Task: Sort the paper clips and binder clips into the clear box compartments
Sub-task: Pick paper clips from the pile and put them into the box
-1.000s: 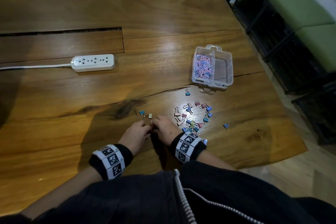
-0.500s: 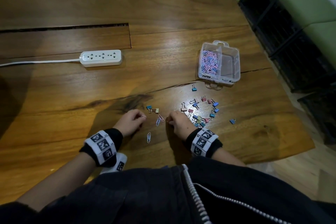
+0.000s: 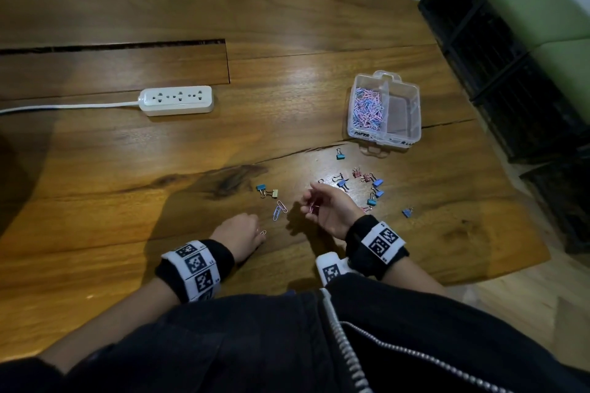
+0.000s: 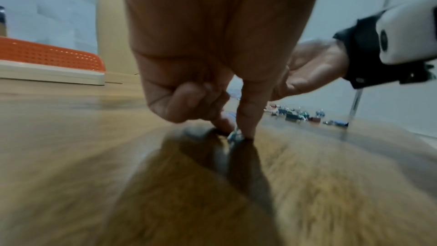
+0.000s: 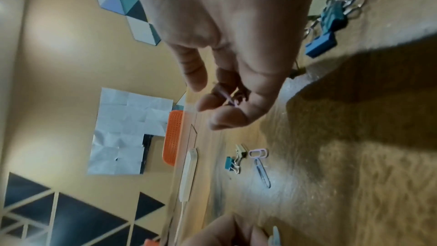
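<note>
A clear box (image 3: 415, 96) stands at the right, its left compartment full of pink and blue paper clips (image 3: 367, 108) and its right one bare. Coloured binder clips (image 3: 372, 188) lie scattered in front of it. My right hand (image 3: 311, 201) is turned palm up beside them and holds a pink paper clip (image 5: 228, 96) in its curled fingers. My left hand (image 3: 255, 231) pinches a pale paper clip (image 4: 234, 136) lying on the table. Between the hands lie two loose paper clips (image 3: 279, 209) and two binder clips (image 3: 266, 191).
A white power strip (image 3: 177, 100) with its cord lies at the back left, near a long slot in the wooden table (image 3: 127, 153). The table's right edge runs just past the box, with dark crates and green cushions beyond.
My right hand has lifted off the table and turned palm up with the pink clip in it. My left hand has drawn back toward me onto the nearest paper clip.
</note>
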Action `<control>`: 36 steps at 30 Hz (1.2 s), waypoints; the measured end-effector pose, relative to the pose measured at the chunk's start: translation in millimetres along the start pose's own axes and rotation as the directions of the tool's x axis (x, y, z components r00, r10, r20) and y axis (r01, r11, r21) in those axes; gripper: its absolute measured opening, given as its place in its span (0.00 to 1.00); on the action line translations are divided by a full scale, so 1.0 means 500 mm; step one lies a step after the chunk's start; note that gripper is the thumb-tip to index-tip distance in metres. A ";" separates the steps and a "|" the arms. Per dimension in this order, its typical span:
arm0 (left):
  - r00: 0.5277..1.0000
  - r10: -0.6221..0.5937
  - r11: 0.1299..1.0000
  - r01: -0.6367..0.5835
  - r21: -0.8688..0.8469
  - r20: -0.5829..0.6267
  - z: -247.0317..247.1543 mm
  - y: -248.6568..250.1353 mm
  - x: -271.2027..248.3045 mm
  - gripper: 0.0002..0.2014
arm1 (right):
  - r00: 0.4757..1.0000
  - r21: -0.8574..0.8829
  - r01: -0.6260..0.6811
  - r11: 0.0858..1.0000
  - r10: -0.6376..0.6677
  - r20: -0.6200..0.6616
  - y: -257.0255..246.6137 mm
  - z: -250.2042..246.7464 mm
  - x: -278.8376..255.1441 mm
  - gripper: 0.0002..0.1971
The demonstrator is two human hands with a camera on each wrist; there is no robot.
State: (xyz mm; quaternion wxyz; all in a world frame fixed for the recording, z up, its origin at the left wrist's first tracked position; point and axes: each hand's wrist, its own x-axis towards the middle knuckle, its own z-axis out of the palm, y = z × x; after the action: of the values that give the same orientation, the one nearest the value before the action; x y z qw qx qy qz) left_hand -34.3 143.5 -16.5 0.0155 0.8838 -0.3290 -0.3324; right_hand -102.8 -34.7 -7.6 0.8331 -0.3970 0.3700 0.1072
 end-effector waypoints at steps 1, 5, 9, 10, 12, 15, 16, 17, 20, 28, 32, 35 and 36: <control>1.000 -0.002 1.000 0.002 0.001 0.007 0.000 0.001 0.001 0.13 | 1.000 -0.071 0.007 0.997 -0.007 -0.008 0.002 0.005 0.002 0.12; 1.000 0.013 0.998 -0.015 -0.058 -0.020 0.000 -0.004 0.006 0.09 | 0.989 -0.558 0.085 0.825 -0.139 -0.053 0.013 0.035 0.010 0.14; 0.994 -0.009 0.565 0.094 -0.819 0.108 -0.021 -0.028 0.013 0.12 | 0.951 -0.911 0.135 0.388 -0.308 0.010 0.031 0.059 0.019 0.06; 0.988 0.055 0.295 0.121 -0.948 0.143 -0.025 -0.034 0.012 0.10 | 0.944 -0.955 0.127 0.268 -0.327 0.034 0.038 0.061 0.025 0.10; 0.979 0.149 -0.062 0.147 -0.987 0.137 -0.037 -0.044 0.007 0.03 | 0.931 -0.988 0.109 0.109 -0.360 0.063 0.046 0.065 0.036 0.15; 0.985 0.145 -0.188 0.124 -0.974 0.097 -0.042 -0.047 0.007 0.08 | 0.924 -0.994 0.105 -0.003 -0.368 0.099 0.050 0.066 0.046 0.16; 0.987 0.105 -0.179 0.136 -0.974 0.118 -0.043 -0.043 0.011 0.13 | 0.928 -0.994 0.101 -0.030 -0.358 0.105 0.050 0.067 0.046 0.16; 0.988 0.049 -0.105 0.149 -0.983 0.144 -0.044 -0.037 0.016 0.16 | 0.930 -0.994 0.098 -0.045 -0.350 0.108 0.051 0.066 0.047 0.14; 0.989 -0.127 0.567 0.132 -0.813 0.072 -0.031 -0.015 0.033 0.12 | 0.941 -0.996 0.088 -0.033 -0.324 0.094 0.055 0.063 0.044 0.11; 0.986 -0.052 0.993 0.034 -0.113 -0.157 -0.022 0.032 0.040 0.16 | 0.941 -0.990 0.133 0.043 -0.319 0.112 0.061 0.042 0.017 0.04; 0.999 -0.046 0.988 0.045 -0.145 -0.003 -0.033 0.036 0.040 0.13 | 0.953 -0.922 0.159 0.352 -0.300 0.050 0.052 0.019 -0.014 0.08; 0.997 -0.013 0.976 0.028 -0.216 0.070 -0.044 0.043 0.041 0.05 | 0.974 -0.736 0.158 0.658 -0.228 0.005 0.027 -0.002 -0.040 0.10; 0.997 -0.015 0.965 0.035 -0.262 0.079 -0.047 0.045 0.042 0.07 | 0.978 -0.700 0.154 0.697 -0.207 0.008 0.017 -0.009 -0.048 0.09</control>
State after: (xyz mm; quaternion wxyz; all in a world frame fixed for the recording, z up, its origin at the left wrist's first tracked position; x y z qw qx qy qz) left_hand -21.2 109.2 -4.9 0.1158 0.8648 -0.2710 -0.4066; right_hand -126.1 -29.8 2.4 0.6146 -0.7193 0.2911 0.1422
